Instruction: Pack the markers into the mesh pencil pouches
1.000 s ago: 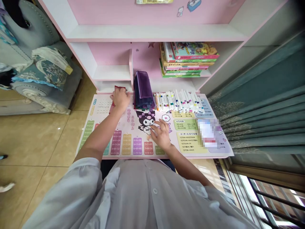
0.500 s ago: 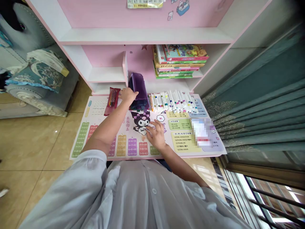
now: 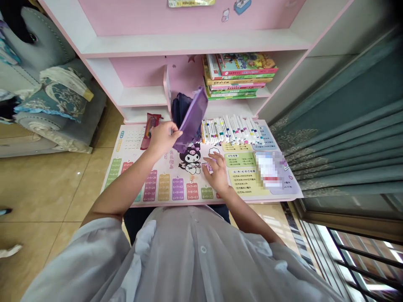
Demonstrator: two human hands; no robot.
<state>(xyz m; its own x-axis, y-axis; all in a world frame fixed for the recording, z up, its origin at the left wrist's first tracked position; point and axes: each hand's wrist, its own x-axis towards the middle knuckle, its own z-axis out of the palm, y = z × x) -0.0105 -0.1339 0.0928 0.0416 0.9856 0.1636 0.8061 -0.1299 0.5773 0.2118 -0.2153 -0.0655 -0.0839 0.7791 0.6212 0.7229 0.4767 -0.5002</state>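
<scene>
My left hand (image 3: 163,140) grips the lower edge of a flat purple zip pouch (image 3: 191,119), which stands tilted up in the air above the desk mat. Behind it sits a dark navy fabric pouch (image 3: 181,111), partly hidden. My right hand (image 3: 218,173) rests on the printed multiplication desk mat (image 3: 163,188), fingers apart and holding nothing, just right of a cartoon figure. To the left of my left hand lies a red see-through pencil pouch (image 3: 150,131).
A long row of several marker pens (image 3: 229,130) lies along the back of the mat, below a stack of books (image 3: 239,75) on the pink-and-white shelf unit (image 3: 195,44). A grey sofa (image 3: 40,113) stands left over tiled floor; a green curtain (image 3: 333,130) hangs right.
The purple pouch has come up off the dark stack and now tilts in the air, held by my left hand. My right hand has shifted slightly on the mat.
</scene>
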